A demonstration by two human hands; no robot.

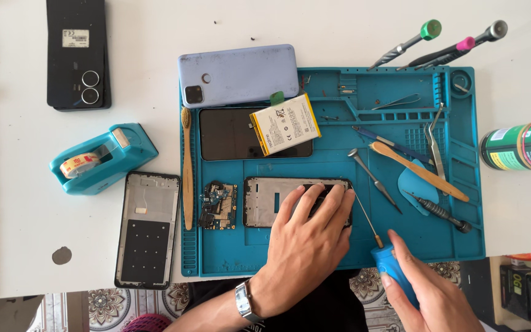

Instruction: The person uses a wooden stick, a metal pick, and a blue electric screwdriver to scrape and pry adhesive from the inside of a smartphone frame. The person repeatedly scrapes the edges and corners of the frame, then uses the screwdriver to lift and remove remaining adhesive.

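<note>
My left hand [310,240] presses flat on the right end of a phone frame [265,200] lying on the blue repair mat [401,246]. A watch is on that wrist. My right hand [428,295] grips the blue handle of a screwdriver [376,237], whose thin shaft slants up to the frame's right edge by my left fingertips. A small circuit board [219,206] lies just left of the frame. Above it sit a dark phone screen [228,134] and a white and yellow battery [285,124].
A pale blue phone back [238,75] lies at the mat's top edge, a black phone [77,54] far left, a teal tape dispenser [102,158] and another phone frame [149,230] left. Tweezers, picks and screwdrivers [422,172] crowd the mat's right. A green can [520,146] lies at the right edge.
</note>
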